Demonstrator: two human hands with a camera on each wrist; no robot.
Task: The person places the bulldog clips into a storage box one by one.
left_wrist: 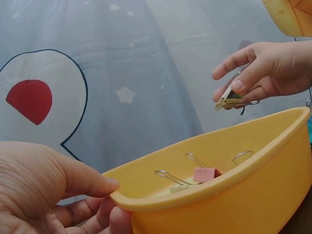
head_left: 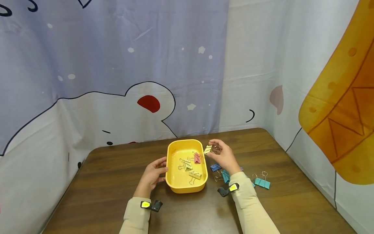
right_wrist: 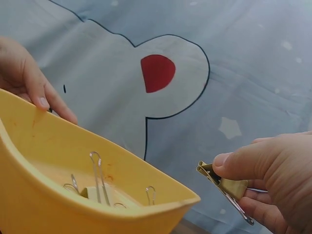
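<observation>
My left hand (head_left: 153,174) grips the left rim of a yellow plastic tub (head_left: 187,190), thumb over the edge and fingers outside, as the left wrist view shows. Inside the tub lie a pink binder clip (head_left: 197,158) and two pale yellow ones, a striped clip (head_left: 187,165) and another clip (head_left: 195,175). Just beyond the tub's right rim, my right hand (head_left: 224,156) pinches a yellow striped binder clip (right_wrist: 233,186) between thumb and fingers. In the left wrist view this clip hangs above rim height with its wire handles showing.
Right of the tub, partly under my right forearm, lie a blue binder clip (head_left: 215,167), a teal clip (head_left: 225,176) and, farther right, another teal clip (head_left: 262,183). All rest on a brown wooden table (head_left: 117,182). A printed curtain (head_left: 187,65) hangs behind it.
</observation>
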